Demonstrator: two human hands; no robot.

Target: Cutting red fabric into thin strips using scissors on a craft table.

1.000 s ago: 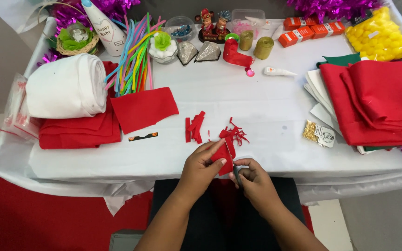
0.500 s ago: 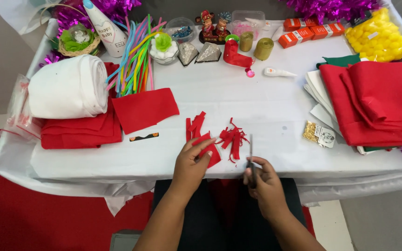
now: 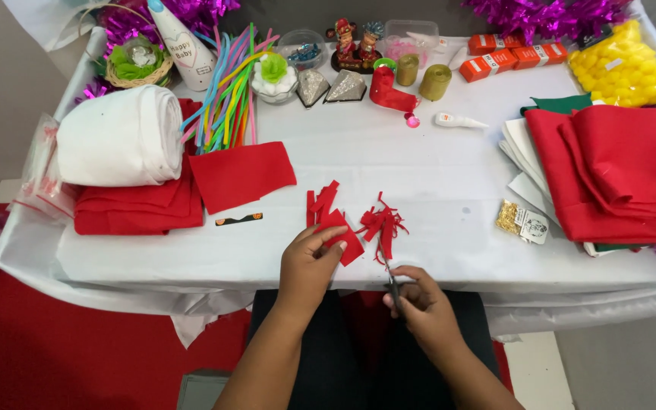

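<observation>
Fig.: Craft table (image 3: 434,175) w/ white cover, seen from above. L hand (image 3: 307,267) pinches a small red felt piece (image 3: 341,234) between thumb and fingers, near the table's front edge. R hand (image 3: 419,304) is closed round the handles of scissors (image 3: 389,275), blades pointing up toward a fringed red felt scrap (image 3: 381,225) lying just beside the held piece. Whether the blades are open cannot be told; they are thin and partly hidden by the fingers. More cut strips (image 3: 320,201) lie just behind.

Risks, as judged from this view:
- Blade tips sit close to the L fingertips; a hurried snip could nick them, since the piece is small and the grip leaves little felt free.
- Held piece is near the front edge; if the pinch slackens it may slide off into the lap or onto the floor.
- Loose fringed scrap lies next to the blades and could be caught and cut by mistake.
- Soft felt may fold between the blades, giving a ragged or crooked cut.
- Glue bottle (image 3: 458,120) and the felt stack (image 3: 616,171) are well apart, so unlikely to be disturbed.
</observation>
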